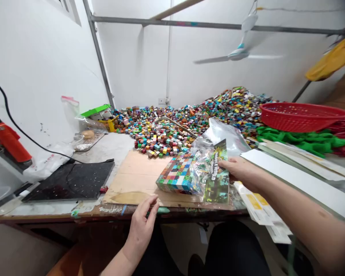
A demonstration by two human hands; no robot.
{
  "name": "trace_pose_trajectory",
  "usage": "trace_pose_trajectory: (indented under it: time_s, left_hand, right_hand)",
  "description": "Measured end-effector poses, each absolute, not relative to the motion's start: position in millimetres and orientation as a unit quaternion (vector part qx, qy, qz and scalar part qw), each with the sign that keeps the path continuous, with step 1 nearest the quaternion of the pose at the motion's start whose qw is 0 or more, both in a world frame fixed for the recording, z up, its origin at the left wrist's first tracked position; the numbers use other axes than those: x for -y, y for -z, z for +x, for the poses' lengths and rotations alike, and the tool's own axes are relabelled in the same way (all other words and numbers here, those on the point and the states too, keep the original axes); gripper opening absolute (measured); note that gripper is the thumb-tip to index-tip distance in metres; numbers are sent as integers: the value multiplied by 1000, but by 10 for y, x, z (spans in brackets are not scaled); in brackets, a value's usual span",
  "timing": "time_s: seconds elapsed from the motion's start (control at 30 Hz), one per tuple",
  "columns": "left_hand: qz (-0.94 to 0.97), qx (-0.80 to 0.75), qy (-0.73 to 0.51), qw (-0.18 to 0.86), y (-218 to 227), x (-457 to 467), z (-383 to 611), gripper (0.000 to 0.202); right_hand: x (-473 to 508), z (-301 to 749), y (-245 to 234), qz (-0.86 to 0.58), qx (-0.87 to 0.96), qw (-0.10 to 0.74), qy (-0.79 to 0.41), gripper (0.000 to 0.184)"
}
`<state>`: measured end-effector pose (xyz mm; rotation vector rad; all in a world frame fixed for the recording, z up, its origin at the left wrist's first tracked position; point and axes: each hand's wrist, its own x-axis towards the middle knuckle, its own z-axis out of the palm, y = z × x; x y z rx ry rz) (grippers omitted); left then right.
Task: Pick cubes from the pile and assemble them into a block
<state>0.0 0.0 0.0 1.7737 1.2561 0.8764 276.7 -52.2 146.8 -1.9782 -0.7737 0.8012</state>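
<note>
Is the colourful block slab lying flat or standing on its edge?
Lying flat. The colourful block slab shows its broad patterned face upward and a low side in front, beside the printed card in the right hand.

Room left of box (175, 174), cubes (161, 143) behind

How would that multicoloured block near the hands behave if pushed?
The multicoloured block would probably slide rather than tip, being low and wide. Its crisp, boxy edges suggest stiffness; the crinkled clear plastic beside it looks floppy.
</note>
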Motion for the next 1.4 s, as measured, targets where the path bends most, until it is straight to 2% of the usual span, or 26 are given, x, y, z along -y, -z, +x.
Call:
trace_pose_trajectory:
  time_s: [0.13, 0.23, 0.33, 0.43, 0.57, 0.7, 0.8, 0.97, 1.17, 1.4]
  left_hand:
    - [779, -437, -328, 309, -77, -23, 92, 41]
    - [876, -311, -293, 222, -311, -62, 321, 60]
    - [915, -252, -238, 207, -568, -95, 660, 75]
    - [930, -215, -192, 230, -663, -85, 973, 75]
    - [943, -185, -153, 230, -466, 9, 1203, 74]
    - [961, -159, -164, 158, -206, 98, 1254, 77]
    - [970, -147, -162, 109, -179, 98, 1255, 77]
    - [986, -120, -67, 93, -367, -16, 1293, 84]
    - [979, -135, -64, 141, -418, -40, 1361, 84]
    - [978, -167, -64, 110, -320, -65, 1118, 75]
  right_hand:
    - [570, 2814, -1657, -787, 332, 416, -313, 23]
    - [647, 2843, -1638, -779, 333, 428, -315, 26]
    - [761, 2890, -1505, -774, 309, 439, -336, 28]
    - [922, 2913, -1310, -765, 277, 459, -358, 32]
    - [1149, 2892, -981, -767, 244, 460, -374, 34]
    - [1287, 2872, -650, -724, 212, 495, -431, 32]
    - [1327, 2863, -484, -699, 225, 540, -412, 32]
    - [1348, 2813, -374, -676, 226, 577, -398, 49]
    - [1349, 2755, -298, -640, 157, 618, -429, 52]
    - [1170, 2482, -350, -590, 194, 643, -448, 50]
